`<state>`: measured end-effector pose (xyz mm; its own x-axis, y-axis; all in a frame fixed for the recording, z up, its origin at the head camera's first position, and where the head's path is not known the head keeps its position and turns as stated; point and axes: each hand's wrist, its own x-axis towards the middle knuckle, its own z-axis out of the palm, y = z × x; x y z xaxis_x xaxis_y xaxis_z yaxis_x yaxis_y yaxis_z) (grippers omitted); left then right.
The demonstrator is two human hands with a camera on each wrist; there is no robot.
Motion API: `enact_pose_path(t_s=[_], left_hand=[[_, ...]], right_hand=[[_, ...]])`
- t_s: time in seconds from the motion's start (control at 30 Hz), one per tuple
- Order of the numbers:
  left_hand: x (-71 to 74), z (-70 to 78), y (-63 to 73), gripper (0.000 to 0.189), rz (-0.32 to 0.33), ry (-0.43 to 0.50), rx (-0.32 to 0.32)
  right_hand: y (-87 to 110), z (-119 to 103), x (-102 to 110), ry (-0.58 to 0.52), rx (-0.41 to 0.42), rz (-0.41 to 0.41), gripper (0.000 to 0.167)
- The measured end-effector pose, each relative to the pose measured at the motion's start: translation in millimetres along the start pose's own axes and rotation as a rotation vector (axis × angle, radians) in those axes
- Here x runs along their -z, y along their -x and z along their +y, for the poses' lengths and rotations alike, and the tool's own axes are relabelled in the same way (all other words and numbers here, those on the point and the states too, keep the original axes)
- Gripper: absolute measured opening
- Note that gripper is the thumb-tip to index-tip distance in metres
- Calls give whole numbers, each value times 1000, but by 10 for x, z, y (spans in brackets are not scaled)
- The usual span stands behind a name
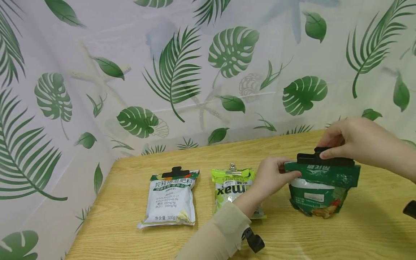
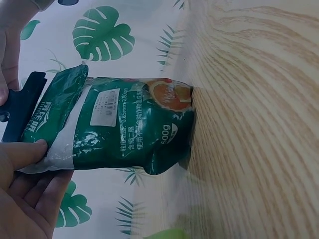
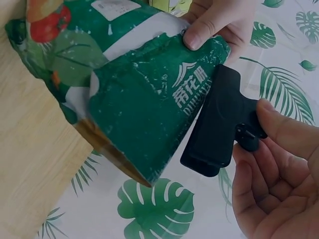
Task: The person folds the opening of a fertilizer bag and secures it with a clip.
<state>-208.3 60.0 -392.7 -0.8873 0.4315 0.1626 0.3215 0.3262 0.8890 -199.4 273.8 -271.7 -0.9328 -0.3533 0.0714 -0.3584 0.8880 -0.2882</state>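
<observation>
A green printed bag (image 1: 312, 189) stands on the table at the right, its top folded over. My left hand (image 1: 273, 175) pinches the left end of that fold between thumb and fingers. Along the folded edge lies a black bag clip (image 3: 214, 124), its handles squeezed by my right hand (image 1: 360, 139). In the right wrist view the clip meets the edge of the fold; I cannot tell whether it bites the bag. The left wrist view shows the front of the green bag with a white label (image 2: 104, 108).
On the wooden table (image 1: 123, 202) a white bag (image 1: 170, 202) with a black clip (image 1: 176, 172) lies at the left. Beside it is a lime-green bag (image 1: 217, 177) under a metal clip (image 1: 232, 168), partly behind my left arm. A leaf-printed cloth (image 1: 201, 83) hangs behind.
</observation>
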Motion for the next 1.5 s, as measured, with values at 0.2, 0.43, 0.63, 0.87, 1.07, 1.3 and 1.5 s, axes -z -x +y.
enact_pose_path(t_s=[0.2,0.43,0.63,0.87,1.07,1.3,1.5], left_hand=[[14,-9,-7,11,1,5,-2],[0,0,-1,8,37,-34,20],[-31,12,23,9,66,1,85],[-49,13,43,11,91,-13,65],[-68,24,59,14,137,-70,47],[-93,26,75,31,172,-110,27],[-108,29,95,26,199,-94,45]], right_hand=[[-35,-7,-42,40,43,5,14],[-38,12,-146,48,80,0,16],[-41,98,-201,3,69,-10,14],[-63,185,-249,-62,24,-34,13],[-97,218,-259,-67,38,-30,13],[-125,217,-249,-19,60,-39,18],[-126,199,-247,102,156,-11,20]])
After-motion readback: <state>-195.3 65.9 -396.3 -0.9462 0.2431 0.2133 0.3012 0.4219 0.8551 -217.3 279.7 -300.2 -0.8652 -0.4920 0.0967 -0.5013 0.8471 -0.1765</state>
